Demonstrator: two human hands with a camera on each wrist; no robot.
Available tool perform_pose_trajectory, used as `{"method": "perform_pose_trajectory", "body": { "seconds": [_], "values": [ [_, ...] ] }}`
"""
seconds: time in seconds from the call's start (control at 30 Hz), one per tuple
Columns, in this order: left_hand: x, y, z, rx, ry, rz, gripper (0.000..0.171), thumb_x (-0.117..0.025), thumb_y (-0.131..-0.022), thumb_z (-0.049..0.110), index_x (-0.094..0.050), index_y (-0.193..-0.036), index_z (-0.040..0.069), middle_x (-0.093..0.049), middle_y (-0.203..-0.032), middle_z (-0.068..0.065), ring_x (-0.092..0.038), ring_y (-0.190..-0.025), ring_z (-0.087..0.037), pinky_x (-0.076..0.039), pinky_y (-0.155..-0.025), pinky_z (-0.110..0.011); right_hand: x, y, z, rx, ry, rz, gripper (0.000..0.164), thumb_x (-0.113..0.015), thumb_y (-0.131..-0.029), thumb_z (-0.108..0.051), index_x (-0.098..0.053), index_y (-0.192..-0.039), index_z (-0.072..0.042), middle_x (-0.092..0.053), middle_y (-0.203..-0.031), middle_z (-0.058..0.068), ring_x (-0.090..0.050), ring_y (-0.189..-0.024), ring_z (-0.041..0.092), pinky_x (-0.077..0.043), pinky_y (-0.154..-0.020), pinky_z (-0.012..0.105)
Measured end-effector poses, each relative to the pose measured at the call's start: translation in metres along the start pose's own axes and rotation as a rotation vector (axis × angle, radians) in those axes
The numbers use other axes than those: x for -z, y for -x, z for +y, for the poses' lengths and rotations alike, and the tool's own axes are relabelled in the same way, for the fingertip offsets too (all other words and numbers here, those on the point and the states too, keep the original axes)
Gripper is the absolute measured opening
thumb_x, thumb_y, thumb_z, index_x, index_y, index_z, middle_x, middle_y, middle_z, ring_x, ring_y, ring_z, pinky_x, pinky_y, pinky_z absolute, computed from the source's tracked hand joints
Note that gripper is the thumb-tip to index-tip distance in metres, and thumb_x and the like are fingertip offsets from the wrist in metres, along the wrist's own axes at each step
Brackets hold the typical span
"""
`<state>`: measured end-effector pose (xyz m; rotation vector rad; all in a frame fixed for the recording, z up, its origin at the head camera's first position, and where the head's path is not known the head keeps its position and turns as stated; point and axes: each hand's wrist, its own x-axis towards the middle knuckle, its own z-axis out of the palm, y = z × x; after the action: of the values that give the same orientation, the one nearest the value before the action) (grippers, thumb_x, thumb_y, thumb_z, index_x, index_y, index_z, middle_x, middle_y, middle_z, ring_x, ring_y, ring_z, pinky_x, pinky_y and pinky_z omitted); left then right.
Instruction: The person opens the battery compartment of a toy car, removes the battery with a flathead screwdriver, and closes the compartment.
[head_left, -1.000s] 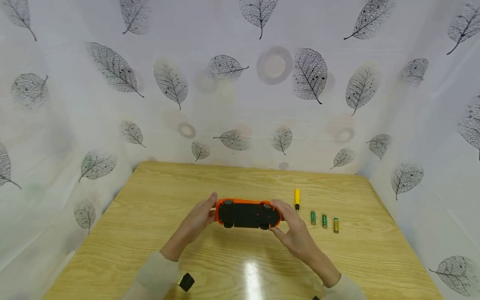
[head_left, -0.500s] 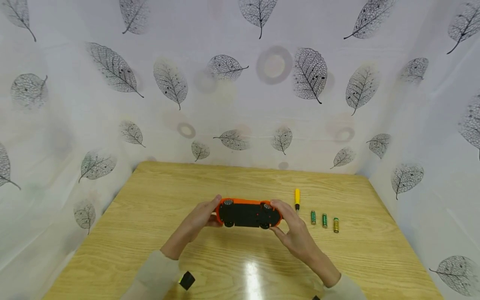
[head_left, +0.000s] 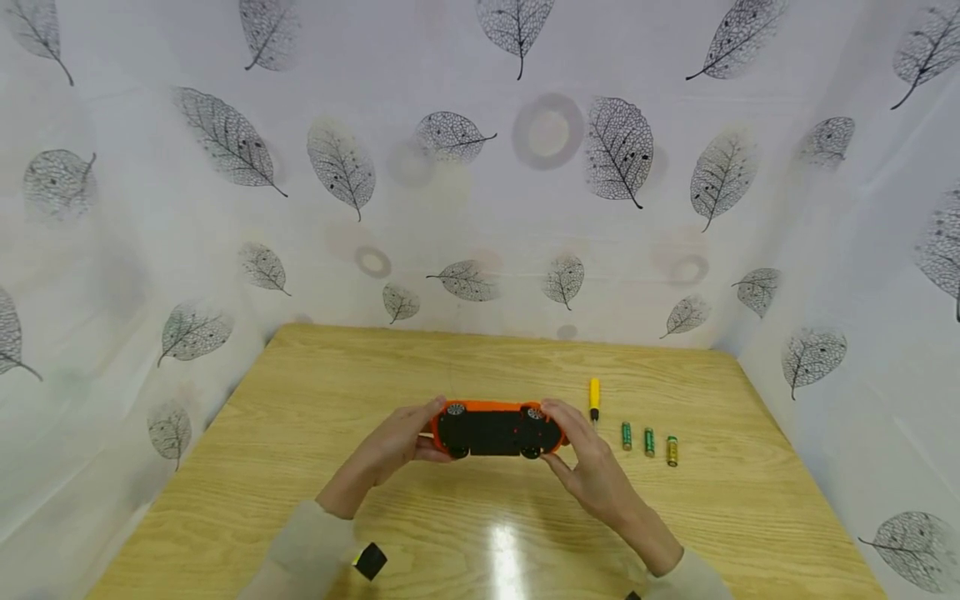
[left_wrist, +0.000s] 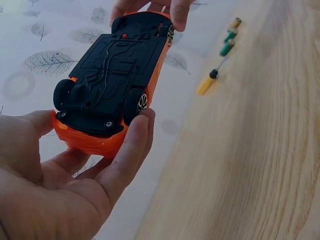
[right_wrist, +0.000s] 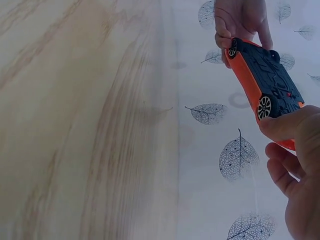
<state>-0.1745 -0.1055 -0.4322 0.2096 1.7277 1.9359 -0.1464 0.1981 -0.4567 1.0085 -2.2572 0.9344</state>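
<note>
An orange toy car (head_left: 487, 429) is held upside down over the table, its black underside facing the head camera. My left hand (head_left: 393, 442) grips one end, thumb and fingers on opposite sides of the body. The other end is gripped by my right hand (head_left: 596, 471), a fingertip close to a wheel. In the left wrist view the toy car (left_wrist: 112, 70) shows its moulded chassis, a small red part and two screws near the left hand (left_wrist: 75, 185). The right wrist view shows the toy car (right_wrist: 267, 75) with spoked wheels, and the right hand (right_wrist: 300, 160) at its nearer end.
A yellow-handled screwdriver (head_left: 595, 398) lies on the wooden table (head_left: 337, 367), right of the car. Two green batteries (head_left: 626, 436) and a gold one (head_left: 672, 451) stand out beside it. A leaf-printed white curtain (head_left: 480, 208) encloses the table's back and sides.
My left hand has shifted slightly right and further round its end of the toy car. The car has tilted slightly, its side wheels showing more. My right hand stays in place.
</note>
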Motion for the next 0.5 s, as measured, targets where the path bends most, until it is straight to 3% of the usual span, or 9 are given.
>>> {"method": "perform_pose_trajectory", "body": {
  "seconds": [0.17, 0.27, 0.4, 0.5],
  "values": [
    [0.0, -0.001, 0.0, -0.007, -0.003, 0.025, 0.059, -0.051, -0.093, 0.045, -0.053, -0.128, -0.002, -0.062, -0.108, -0.02, -0.066, -0.085, -0.034, -0.053, -0.079, -0.041, 0.006, -0.004, -0.004, 0.016, -0.015, -0.049, 0.086, -0.08, -0.066, 0.007, -0.036, -0.139, 0.001, -0.041, -0.137, 0.016, -0.042, -0.123, 0.027, -0.037, -0.099, 0.024],
    [0.0, -0.001, -0.001, -0.031, -0.015, 0.028, 0.058, -0.054, -0.092, 0.043, -0.053, -0.128, -0.003, -0.061, -0.111, -0.021, -0.065, -0.088, -0.034, -0.053, -0.079, -0.04, 0.011, -0.007, -0.006, -0.008, -0.093, -0.061, 0.083, -0.08, -0.068, 0.003, -0.036, -0.138, 0.003, -0.046, -0.131, 0.018, -0.051, -0.111, 0.024, -0.046, -0.09, 0.025],
    [0.0, -0.001, -0.002, -0.069, -0.04, 0.019, 0.056, -0.054, -0.093, 0.042, -0.055, -0.126, -0.003, -0.059, -0.116, -0.021, -0.064, -0.092, -0.034, -0.052, -0.081, -0.041, 0.019, -0.009, -0.01, -0.174, -0.275, -0.078, 0.068, -0.073, -0.079, -0.003, -0.039, -0.137, 0.002, -0.052, -0.126, 0.015, -0.056, -0.096, 0.019, -0.051, -0.075, 0.031],
    [-0.001, -0.001, -0.002, -0.102, -0.057, 0.008, 0.054, -0.054, -0.093, 0.041, -0.057, -0.124, -0.003, -0.057, -0.118, -0.021, -0.063, -0.094, -0.033, -0.051, -0.083, -0.04, 0.023, -0.01, -0.009, -0.355, -0.399, -0.124, 0.049, -0.058, -0.092, -0.008, -0.042, -0.138, -0.004, -0.05, -0.131, 0.011, -0.056, -0.1, 0.018, -0.051, -0.078, 0.032]
  ]
}}
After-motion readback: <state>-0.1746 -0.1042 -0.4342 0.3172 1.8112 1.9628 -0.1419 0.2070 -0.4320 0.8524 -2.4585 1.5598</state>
